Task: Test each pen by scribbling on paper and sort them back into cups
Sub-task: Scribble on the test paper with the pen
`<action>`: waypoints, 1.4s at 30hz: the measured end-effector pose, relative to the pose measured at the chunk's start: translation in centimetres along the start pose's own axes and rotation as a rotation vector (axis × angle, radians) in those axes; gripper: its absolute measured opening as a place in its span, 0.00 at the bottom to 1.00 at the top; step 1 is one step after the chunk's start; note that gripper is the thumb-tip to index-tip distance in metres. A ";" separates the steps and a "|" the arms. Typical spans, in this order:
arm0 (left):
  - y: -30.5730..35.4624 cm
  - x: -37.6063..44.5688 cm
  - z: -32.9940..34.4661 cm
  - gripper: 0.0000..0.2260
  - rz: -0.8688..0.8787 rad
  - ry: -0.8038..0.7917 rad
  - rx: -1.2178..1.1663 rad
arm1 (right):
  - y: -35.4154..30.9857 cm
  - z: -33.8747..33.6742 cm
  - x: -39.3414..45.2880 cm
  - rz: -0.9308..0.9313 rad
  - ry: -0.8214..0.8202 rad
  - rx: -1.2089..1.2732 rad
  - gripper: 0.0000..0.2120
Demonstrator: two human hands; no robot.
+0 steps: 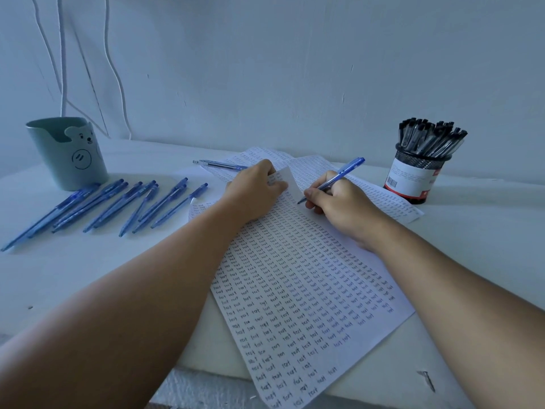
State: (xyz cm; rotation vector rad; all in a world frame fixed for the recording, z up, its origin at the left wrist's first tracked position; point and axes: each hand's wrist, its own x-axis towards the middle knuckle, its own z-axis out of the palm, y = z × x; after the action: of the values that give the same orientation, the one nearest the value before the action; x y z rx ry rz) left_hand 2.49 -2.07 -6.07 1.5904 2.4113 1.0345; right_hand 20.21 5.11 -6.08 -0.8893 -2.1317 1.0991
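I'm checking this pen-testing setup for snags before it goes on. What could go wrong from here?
1. The left hand pinches a lifted corner of the top sheet; it could crease or slide under the blue pen held by the right hand.
2. The top sheet overhangs the table's near edge and might slip off.
3. The loose blue pens could roll or get nudged by the left forearm.

Both forearms bare up to the frame edge, no sleeves in view. Left hand [256, 188] and right hand [339, 199]: no rings, watch, bands or gloves on wrists or fingers. Short nails as far as visible. No markings on the arms.
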 end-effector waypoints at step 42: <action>0.8 -0.7 -0.5 0.09 0.131 0.130 -0.114 | -0.9 -0.2 -0.8 -0.293 0.226 0.089 0.04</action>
State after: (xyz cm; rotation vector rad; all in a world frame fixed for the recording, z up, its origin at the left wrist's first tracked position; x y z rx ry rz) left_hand 3.27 -2.69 -5.40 1.7114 2.3046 1.3120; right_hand 20.56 4.16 -5.35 -0.6046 -1.9356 0.8921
